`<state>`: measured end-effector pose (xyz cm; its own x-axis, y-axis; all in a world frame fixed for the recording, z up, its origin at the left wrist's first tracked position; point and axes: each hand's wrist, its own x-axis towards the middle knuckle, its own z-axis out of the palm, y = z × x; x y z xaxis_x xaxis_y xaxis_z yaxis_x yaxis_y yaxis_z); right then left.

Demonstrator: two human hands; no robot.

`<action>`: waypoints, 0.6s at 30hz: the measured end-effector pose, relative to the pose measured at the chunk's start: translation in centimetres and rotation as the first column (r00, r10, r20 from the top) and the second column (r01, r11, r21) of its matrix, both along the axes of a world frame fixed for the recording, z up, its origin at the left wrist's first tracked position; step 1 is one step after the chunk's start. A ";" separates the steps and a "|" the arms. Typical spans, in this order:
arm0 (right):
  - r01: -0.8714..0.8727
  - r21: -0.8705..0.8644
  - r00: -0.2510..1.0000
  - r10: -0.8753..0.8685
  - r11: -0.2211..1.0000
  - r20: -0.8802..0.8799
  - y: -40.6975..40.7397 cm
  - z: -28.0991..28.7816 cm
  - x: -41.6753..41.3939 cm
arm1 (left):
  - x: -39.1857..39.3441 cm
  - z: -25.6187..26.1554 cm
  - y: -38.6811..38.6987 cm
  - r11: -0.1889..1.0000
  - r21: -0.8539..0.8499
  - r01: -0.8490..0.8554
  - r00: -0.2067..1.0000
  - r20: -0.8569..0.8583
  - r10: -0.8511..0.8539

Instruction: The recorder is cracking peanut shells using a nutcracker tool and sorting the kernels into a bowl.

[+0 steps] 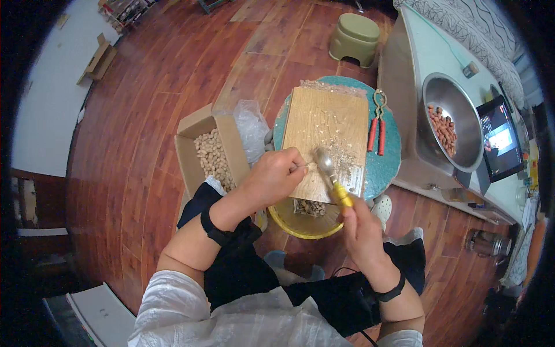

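Note:
My right hand [362,232] grips the yellow handle of a metal-headed hammer [342,193], whose head is blurred above a wooden board [325,117]. Just left of that head, my left hand [277,175] pinches something thin and metallic [303,165] between thumb and fingers; its exact kind is unclear. Shell crumbs [340,149] are scattered over the board. The board lies on a round teal-topped stool [388,143]. Below its near edge stands a yellow-rimmed basin [310,235] with broken shells [312,207] in it.
A cardboard box [234,147] of pale shelled-in nuts [212,158] stands left, beside a clear plastic bag [251,128]. Red-handled pliers [376,130] lie right of the board. On the right counter [416,99] are a steel bowl [466,130] of reddish kernels [443,130] and a tablet [501,139].

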<state>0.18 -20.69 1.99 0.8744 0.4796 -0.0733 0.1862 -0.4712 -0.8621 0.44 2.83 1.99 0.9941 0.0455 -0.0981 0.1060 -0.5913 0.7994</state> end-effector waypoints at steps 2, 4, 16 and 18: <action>-0.025 -0.016 0.999 0.024 1.000 -0.034 0.0 -0.1 0.0 | 0.0 0.0 0.0 1.000 0.005 0.001 1.000 0.002 -0.001; -0.010 0.016 1.000 0.010 1.000 -0.007 0.0 0.1 -0.1 | 0.0 0.0 0.1 1.000 0.008 0.003 1.000 0.005 -0.004; -0.020 0.049 0.999 0.018 0.999 0.042 0.2 0.0 -0.4 | 0.0 0.2 0.0 1.000 0.021 -0.001 1.000 0.009 0.001; -0.041 0.019 0.999 0.042 0.999 -0.016 0.3 -0.1 -0.4 | 0.0 -0.2 0.1 1.000 0.024 0.004 0.999 0.033 -0.005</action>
